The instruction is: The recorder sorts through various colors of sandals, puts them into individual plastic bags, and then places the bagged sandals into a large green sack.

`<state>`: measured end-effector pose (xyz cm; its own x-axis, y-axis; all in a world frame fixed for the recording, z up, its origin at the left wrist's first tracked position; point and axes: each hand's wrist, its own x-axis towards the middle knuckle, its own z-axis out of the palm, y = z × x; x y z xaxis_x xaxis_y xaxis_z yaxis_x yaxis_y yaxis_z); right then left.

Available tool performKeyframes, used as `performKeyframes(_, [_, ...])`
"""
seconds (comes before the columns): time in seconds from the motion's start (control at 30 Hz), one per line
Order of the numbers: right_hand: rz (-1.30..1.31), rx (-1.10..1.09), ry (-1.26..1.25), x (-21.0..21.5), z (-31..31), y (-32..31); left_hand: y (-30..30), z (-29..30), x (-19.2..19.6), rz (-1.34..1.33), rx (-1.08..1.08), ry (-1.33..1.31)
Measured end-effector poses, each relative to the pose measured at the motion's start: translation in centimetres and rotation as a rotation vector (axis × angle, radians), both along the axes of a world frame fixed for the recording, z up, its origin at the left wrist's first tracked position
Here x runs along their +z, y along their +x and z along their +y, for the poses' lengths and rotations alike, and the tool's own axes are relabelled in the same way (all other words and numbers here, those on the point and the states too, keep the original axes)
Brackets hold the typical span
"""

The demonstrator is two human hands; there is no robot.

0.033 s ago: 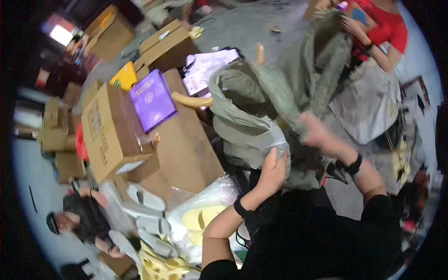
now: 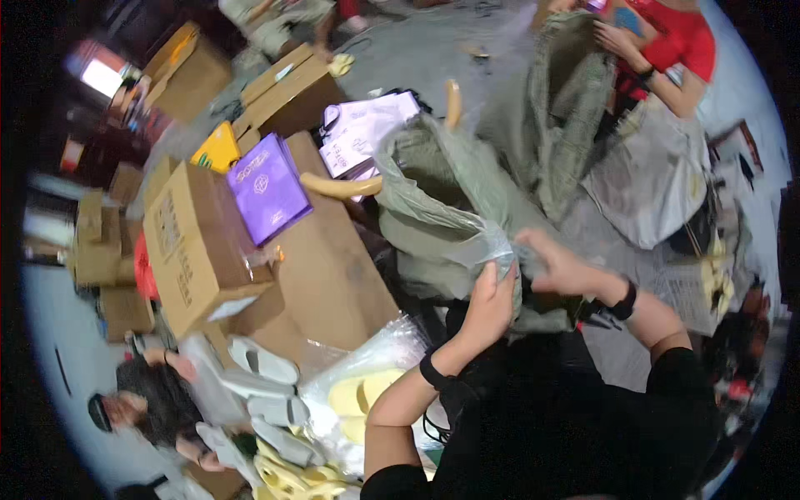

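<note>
A grey-green woven sack (image 2: 429,242) stands before me with its mouth gaping, dark inside. My left hand (image 2: 490,300) is closed on its near rim, where a pale, see-through strip of plastic (image 2: 493,243) shows. Just right of that rim is my right hand (image 2: 567,268), slightly blurred, fingers apart and nothing seen in them. Loose sack cloth lies beneath and beside it. Two curved tan wooden bars (image 2: 337,185) stick out around the sack, one at its left and one behind it.
Left of the sack is a cardboard surface (image 2: 329,275) bearing a carton (image 2: 187,250) and a purple bag (image 2: 268,187). White bags (image 2: 367,125) lie behind. Grey and yellow slippers (image 2: 367,393) sit nearer. A person in red (image 2: 683,58) holds another sack (image 2: 571,108); another person (image 2: 154,387) is at lower left.
My right hand has come down and slightly left, its fingers spreading off the sack cloth. My left hand keeps its hold on the rim. The view has shifted slightly.
</note>
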<state>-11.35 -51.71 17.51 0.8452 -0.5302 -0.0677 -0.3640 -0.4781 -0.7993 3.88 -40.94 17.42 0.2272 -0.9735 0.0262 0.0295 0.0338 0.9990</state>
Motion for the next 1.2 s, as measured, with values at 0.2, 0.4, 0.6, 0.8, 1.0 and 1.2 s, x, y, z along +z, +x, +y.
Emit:
performKeyframes(0.2, [-0.110, -0.233, 0.129, -7.8, 8.5, -4.3, -4.8, -0.5, 0.4, 0.061, -0.408, 0.069])
performKeyframes(0.4, [-0.695, -0.704, 0.538, -7.8, 1.7, -8.7, 0.8, -2.1, -1.5, -0.481, -0.426, -0.037])
performKeyframes(0.6, [-1.079, -0.729, 0.471, -3.3, -2.1, -5.1, 0.1, -10.2, -10.9, -0.559, -0.728, 0.325])
performKeyframes(0.8, [-1.164, -0.795, 0.693, -2.7, -4.2, -11.1, -10.8, -10.5, -15.4, -1.136, -0.676, -0.272])
performKeyframes(1.0, [-1.059, -1.479, 0.856, 7.5, -4.4, -17.4, -23.6, -13.5, -13.5, -1.262, -0.751, -0.423])
performKeyframes(1.2, [-1.111, -1.549, 0.503, 4.3, -8.5, -25.7, -36.5, -22.1, -11.0, -1.415, -0.825, -0.517])
